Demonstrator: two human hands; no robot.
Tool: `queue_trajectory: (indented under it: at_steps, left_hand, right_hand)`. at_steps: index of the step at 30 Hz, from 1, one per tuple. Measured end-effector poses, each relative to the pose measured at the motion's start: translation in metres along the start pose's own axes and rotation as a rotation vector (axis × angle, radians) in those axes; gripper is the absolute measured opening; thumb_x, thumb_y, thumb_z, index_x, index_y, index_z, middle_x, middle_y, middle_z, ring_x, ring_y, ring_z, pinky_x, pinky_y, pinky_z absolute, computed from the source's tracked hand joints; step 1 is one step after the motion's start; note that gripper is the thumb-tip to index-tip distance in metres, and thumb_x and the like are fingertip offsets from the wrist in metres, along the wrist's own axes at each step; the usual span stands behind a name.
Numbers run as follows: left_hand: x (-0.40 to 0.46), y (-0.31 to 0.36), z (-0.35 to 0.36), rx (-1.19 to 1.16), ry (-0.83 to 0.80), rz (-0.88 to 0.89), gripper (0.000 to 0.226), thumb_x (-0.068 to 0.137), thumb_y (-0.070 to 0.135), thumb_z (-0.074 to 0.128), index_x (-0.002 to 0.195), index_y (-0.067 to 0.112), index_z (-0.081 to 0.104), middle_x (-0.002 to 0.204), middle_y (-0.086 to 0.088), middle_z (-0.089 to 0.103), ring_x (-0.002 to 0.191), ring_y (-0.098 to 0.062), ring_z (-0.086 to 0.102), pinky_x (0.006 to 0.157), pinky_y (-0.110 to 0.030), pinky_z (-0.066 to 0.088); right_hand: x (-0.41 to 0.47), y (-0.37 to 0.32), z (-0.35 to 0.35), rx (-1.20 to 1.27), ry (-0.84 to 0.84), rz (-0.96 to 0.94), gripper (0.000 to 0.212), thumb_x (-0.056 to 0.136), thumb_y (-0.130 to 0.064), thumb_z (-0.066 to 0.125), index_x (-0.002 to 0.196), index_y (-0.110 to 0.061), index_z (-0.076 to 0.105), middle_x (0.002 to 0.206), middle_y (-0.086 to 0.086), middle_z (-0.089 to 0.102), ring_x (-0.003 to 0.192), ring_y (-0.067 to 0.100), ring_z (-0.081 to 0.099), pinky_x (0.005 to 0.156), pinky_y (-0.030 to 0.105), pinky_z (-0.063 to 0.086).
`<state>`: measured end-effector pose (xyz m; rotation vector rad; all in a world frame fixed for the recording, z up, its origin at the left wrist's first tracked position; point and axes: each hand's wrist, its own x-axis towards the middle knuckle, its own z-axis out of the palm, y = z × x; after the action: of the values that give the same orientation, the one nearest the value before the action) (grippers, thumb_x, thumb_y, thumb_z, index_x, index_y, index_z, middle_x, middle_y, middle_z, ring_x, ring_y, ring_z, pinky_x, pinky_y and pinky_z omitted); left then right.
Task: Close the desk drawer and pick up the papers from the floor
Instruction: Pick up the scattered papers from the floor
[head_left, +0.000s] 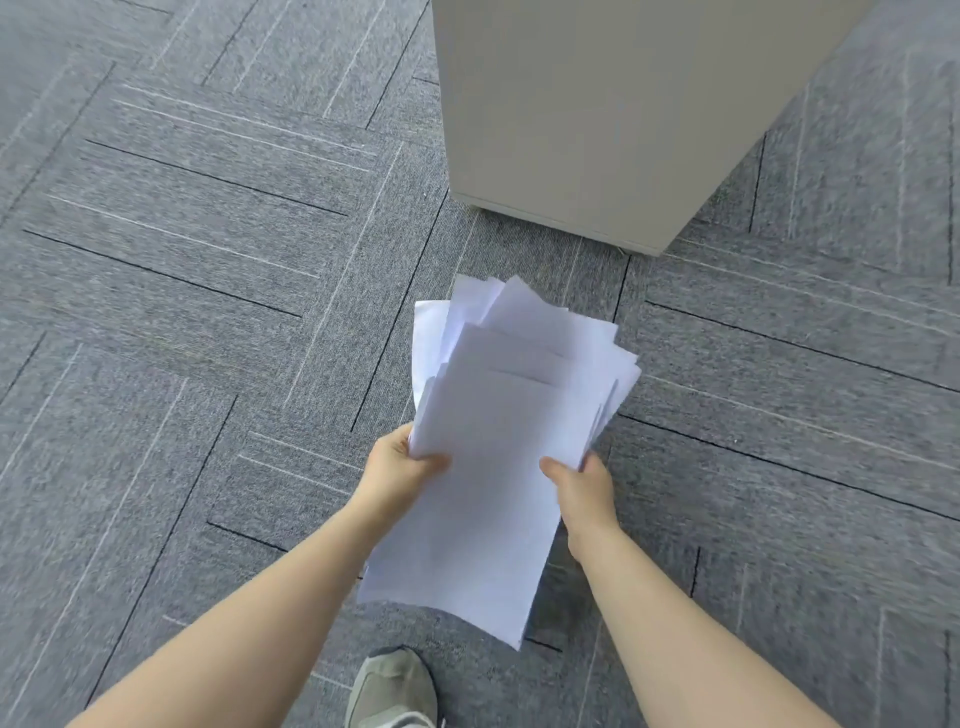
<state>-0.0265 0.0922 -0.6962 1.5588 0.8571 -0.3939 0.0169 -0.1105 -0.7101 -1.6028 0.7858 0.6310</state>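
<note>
White papers (498, 452) are off the floor (208, 260) now, one loose, fanned stack clamped between my left hand (402, 462) and right hand (582, 486), so the gathering looks done. One cabinet (597, 114) stands ahead; I can't see a drawer front. One shoe (392, 686) shows below.

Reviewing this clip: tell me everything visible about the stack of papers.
The stack of papers is plain white sheets, blank on the faces shown, loosely fanned with far corners splayed unevenly. It is held off the grey carpet, tilted away from the person. The left hand pinches its left edge and the right hand its right edge, thumbs on top. The near end droops slightly. Nothing else touches it.
</note>
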Motion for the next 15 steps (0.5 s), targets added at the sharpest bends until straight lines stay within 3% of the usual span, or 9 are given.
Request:
queue_trajectory:
  at_steps: [2, 4, 7, 9, 12, 15]
  left_hand:
    - [-0.030, 0.053, -0.015, -0.009, -0.023, 0.055, 0.020, 0.064, 0.004, 0.076, 0.065, 0.020, 0.066, 0.059, 0.010, 0.071, 0.057, -0.011, 0.063, 0.057, -0.026, 0.057]
    - [-0.067, 0.116, -0.032, -0.012, -0.047, 0.106, 0.017, 0.063, 0.006, 0.079, 0.065, 0.018, 0.067, 0.055, 0.013, 0.071, 0.056, -0.009, 0.064, 0.055, -0.023, 0.056]
    - [-0.133, 0.224, -0.058, -0.085, -0.024, 0.183, 0.014, 0.059, 0.013, 0.078, 0.070, 0.016, 0.071, 0.060, 0.013, 0.075, 0.063, -0.012, 0.067, 0.063, -0.029, 0.059]
    - [-0.181, 0.301, -0.072, -0.155, 0.028, 0.249, 0.013, 0.060, 0.014, 0.080, 0.070, 0.017, 0.072, 0.061, 0.014, 0.076, 0.067, -0.014, 0.065, 0.068, -0.032, 0.056]
    - [-0.258, 0.428, -0.090, -0.241, 0.079, 0.375, 0.012, 0.062, 0.014, 0.081, 0.068, 0.018, 0.071, 0.059, 0.014, 0.074, 0.070, -0.018, 0.061, 0.065, -0.032, 0.052]
    - [-0.322, 0.558, -0.105, -0.249, 0.068, 0.500, 0.017, 0.068, 0.008, 0.086, 0.072, 0.016, 0.072, 0.059, 0.015, 0.075, 0.068, -0.018, 0.063, 0.057, -0.022, 0.054]
  right_hand:
    - [-0.034, -0.044, -0.012, 0.142, -0.059, -0.021, 0.042, 0.080, 0.001, 0.068, 0.120, -0.008, 0.058, 0.111, 0.012, 0.071, 0.095, 0.027, 0.068, 0.089, 0.044, 0.054]
    - [-0.078, -0.103, -0.026, 0.193, -0.116, -0.055, 0.049, 0.075, -0.004, 0.074, 0.122, -0.010, 0.062, 0.111, 0.008, 0.074, 0.102, 0.029, 0.069, 0.092, 0.046, 0.053]
    - [-0.165, -0.214, -0.046, 0.146, -0.143, -0.204, 0.022, 0.075, -0.007, 0.077, 0.094, -0.018, 0.076, 0.093, -0.003, 0.080, 0.092, 0.021, 0.074, 0.085, 0.040, 0.056]
    - [-0.235, -0.299, -0.059, 0.116, -0.140, -0.330, 0.019, 0.079, -0.006, 0.074, 0.080, -0.024, 0.079, 0.087, -0.006, 0.080, 0.087, 0.017, 0.075, 0.083, 0.038, 0.057]
    - [-0.343, -0.426, -0.079, 0.137, -0.163, -0.493, 0.019, 0.082, -0.006, 0.070, 0.083, -0.024, 0.078, 0.090, -0.006, 0.080, 0.089, 0.016, 0.075, 0.077, 0.032, 0.059]
    - [-0.436, -0.544, -0.103, 0.189, -0.150, -0.658, 0.024, 0.084, 0.000, 0.068, 0.085, -0.022, 0.075, 0.082, -0.011, 0.079, 0.079, 0.007, 0.074, 0.067, 0.021, 0.057]
